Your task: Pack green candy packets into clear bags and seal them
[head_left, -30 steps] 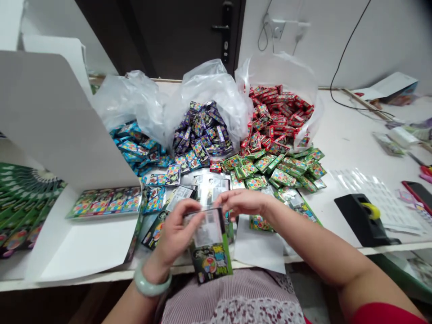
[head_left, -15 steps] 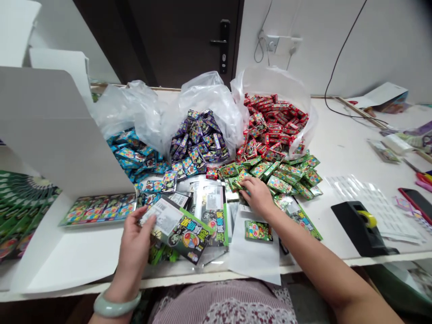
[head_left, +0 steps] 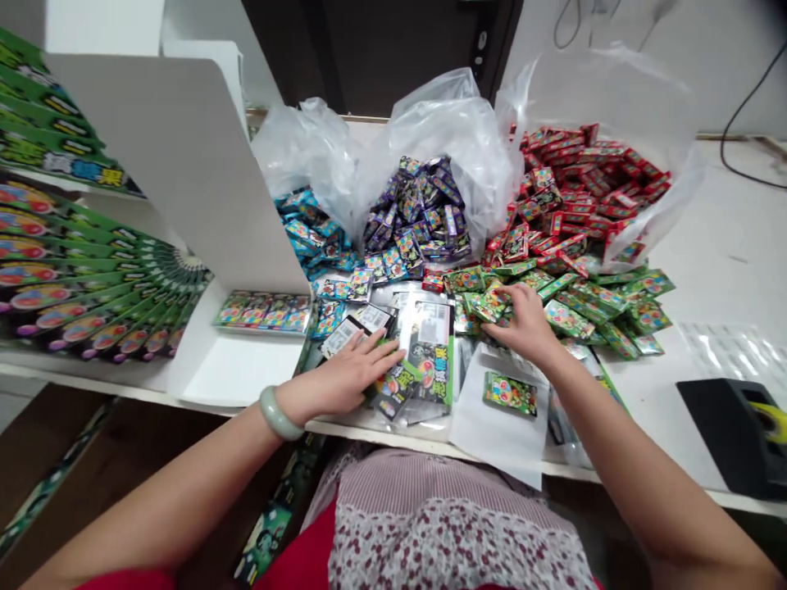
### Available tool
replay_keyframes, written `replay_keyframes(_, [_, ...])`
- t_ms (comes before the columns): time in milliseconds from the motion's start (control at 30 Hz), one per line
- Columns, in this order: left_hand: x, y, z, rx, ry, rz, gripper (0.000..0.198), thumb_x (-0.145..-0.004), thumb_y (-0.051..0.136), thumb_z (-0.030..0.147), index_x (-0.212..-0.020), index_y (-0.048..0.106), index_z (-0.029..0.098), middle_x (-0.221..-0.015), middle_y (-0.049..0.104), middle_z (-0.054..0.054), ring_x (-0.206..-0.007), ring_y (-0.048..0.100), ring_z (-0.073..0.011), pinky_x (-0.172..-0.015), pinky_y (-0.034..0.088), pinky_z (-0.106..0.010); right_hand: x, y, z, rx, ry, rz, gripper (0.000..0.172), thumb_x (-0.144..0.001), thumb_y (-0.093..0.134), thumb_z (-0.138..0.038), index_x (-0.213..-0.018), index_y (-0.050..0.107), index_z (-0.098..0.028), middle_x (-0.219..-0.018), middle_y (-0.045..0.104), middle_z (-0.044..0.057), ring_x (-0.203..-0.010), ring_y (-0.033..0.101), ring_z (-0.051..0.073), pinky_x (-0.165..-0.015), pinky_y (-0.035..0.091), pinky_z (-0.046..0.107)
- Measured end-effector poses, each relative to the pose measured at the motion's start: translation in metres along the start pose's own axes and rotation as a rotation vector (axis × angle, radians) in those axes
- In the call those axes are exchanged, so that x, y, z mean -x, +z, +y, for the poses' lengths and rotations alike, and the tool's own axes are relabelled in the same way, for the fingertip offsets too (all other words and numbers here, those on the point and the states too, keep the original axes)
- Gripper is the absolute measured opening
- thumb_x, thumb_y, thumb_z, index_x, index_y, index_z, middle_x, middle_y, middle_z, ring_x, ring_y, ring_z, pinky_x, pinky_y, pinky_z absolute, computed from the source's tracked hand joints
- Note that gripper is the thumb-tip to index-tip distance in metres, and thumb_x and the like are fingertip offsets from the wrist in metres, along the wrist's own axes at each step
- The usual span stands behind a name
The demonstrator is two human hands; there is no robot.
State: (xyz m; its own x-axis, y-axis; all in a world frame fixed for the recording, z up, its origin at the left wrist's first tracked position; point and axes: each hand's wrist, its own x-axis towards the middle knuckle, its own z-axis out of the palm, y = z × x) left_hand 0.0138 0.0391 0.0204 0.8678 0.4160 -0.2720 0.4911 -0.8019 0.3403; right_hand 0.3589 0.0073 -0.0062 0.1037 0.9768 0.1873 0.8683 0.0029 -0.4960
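Note:
My left hand (head_left: 350, 373) lies flat with its fingers spread on a pile of clear-fronted, green-edged display cards (head_left: 427, 360). My right hand (head_left: 522, 319) curls over a small green printed packet (head_left: 489, 305) at the edge of a heap of similar green packets (head_left: 571, 311). Behind them, plastic bags hold red packets (head_left: 584, 192), purple packets (head_left: 418, 217) and blue packets (head_left: 307, 233). One green packet (head_left: 510, 393) lies alone on a white sheet (head_left: 498, 434) below my right wrist.
A white cardboard display box (head_left: 184, 164) stands at the left, holding a row of packets (head_left: 263, 311). Fanned green cards (head_left: 79, 279) lie beyond it. A black tape dispenser (head_left: 731, 434) sits at the right, near a clear sheet (head_left: 731, 352). The table's front edge (head_left: 246, 408) runs close to my body.
My left hand has laid the card it held onto the pile and now rests flat. My right hand stays on the green packets. The view has swung, shifting everything to the right.

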Motion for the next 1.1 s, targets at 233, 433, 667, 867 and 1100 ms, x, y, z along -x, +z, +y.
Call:
replay_keyframes(233, [0.004, -0.025, 0.004, 0.161, -0.033, 0.426, 0.092, -0.069, 0.072, 0.032, -0.148, 0.025, 0.022, -0.139, 0.040, -0.015, -0.130, 0.040, -0.0348, -0.110, 0.034, -0.052, 0.036, -0.046, -0.066, -0.342, -0.415, -0.212, 0.066, -0.075, 0.069, -0.032, -0.135, 0.039, -0.031, -0.141, 0.033, 0.011, -0.135, 0.033, 0.031, -0.111, 0.031, 0.050])
replay_keyframes(433, [0.000, -0.021, 0.006, 0.151, -0.023, 0.488, 0.096, -0.068, 0.075, 0.038, -0.148, 0.023, 0.021, -0.136, 0.039, -0.017, -0.127, 0.040, -0.0365, -0.106, 0.038, -0.053, 0.030, -0.047, -0.089, -0.175, -0.549, -0.391, 0.068, -0.071, 0.062, -0.016, -0.135, 0.041, -0.028, -0.144, 0.034, 0.012, -0.135, 0.033, 0.032, -0.110, 0.034, 0.051])
replay_keyframes(667, [-0.001, -0.012, 0.002, 0.081, 0.088, 0.425, 0.093, -0.072, 0.072, 0.047, -0.147, 0.026, 0.018, -0.135, 0.040, -0.019, -0.124, 0.042, -0.0377, -0.104, 0.038, -0.056, 0.025, -0.050, -0.092, 0.057, -0.587, -0.475, 0.064, -0.071, 0.065, -0.016, -0.133, 0.048, -0.024, -0.143, 0.038, 0.015, -0.132, 0.035, 0.036, -0.108, 0.035, 0.056])
replay_keyframes(867, [-0.006, -0.008, -0.001, 0.224, 0.112, 0.412, 0.098, -0.068, 0.075, 0.051, -0.148, 0.025, 0.023, -0.133, 0.040, -0.016, -0.122, 0.044, -0.0358, -0.102, 0.043, -0.054, 0.017, -0.055, -0.092, -0.083, -0.618, -0.518, 0.056, -0.078, 0.065, -0.017, -0.131, 0.049, -0.025, -0.142, 0.038, 0.013, -0.133, 0.036, 0.031, -0.108, 0.037, 0.052])
replay_keyframes(1100, [-0.009, -0.009, 0.006, 0.302, 0.129, 0.448, 0.097, -0.070, 0.074, 0.055, -0.148, 0.025, 0.023, -0.132, 0.041, -0.015, -0.124, 0.044, -0.0341, -0.104, 0.043, -0.053, 0.015, -0.040, -0.077, -0.345, -0.538, -0.542, 0.065, -0.081, 0.070, -0.030, -0.138, 0.040, -0.035, -0.148, 0.033, 0.007, -0.139, 0.032, 0.029, -0.112, 0.033, 0.053])
